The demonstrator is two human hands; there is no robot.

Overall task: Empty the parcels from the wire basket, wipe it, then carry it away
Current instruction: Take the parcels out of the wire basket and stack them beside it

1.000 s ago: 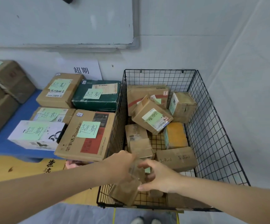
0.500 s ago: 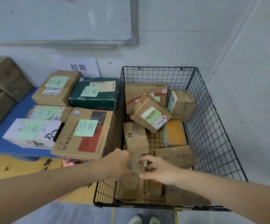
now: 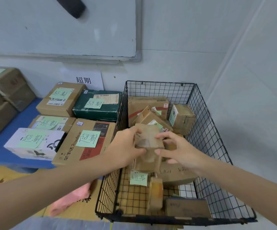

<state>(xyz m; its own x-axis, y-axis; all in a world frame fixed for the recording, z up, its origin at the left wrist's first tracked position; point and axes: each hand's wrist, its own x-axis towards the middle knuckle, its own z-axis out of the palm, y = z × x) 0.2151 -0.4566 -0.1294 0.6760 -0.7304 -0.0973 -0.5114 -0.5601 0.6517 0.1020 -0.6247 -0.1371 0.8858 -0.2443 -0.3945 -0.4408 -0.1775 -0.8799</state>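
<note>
Now: your left hand (image 3: 126, 146) and right hand (image 3: 180, 151) both clasp small brown parcel (image 3: 148, 140), held above wire basket (image 3: 209, 130). Keep grip even, lift clear of left rim, set down beside labelled boxes (image 3: 84, 146); other parcels (image 3: 182, 117) lie inside.

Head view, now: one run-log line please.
stage: emptying | left hand: grips small parcel | right hand: pinches it | wire basket: other parcels inside

Just left of the black wire basket (image 3: 205, 123), a brown cardboard box (image 3: 71, 151) read "Royalstar 荣事达"; its green sticky note (image 3: 88, 138) read "超期".
</note>
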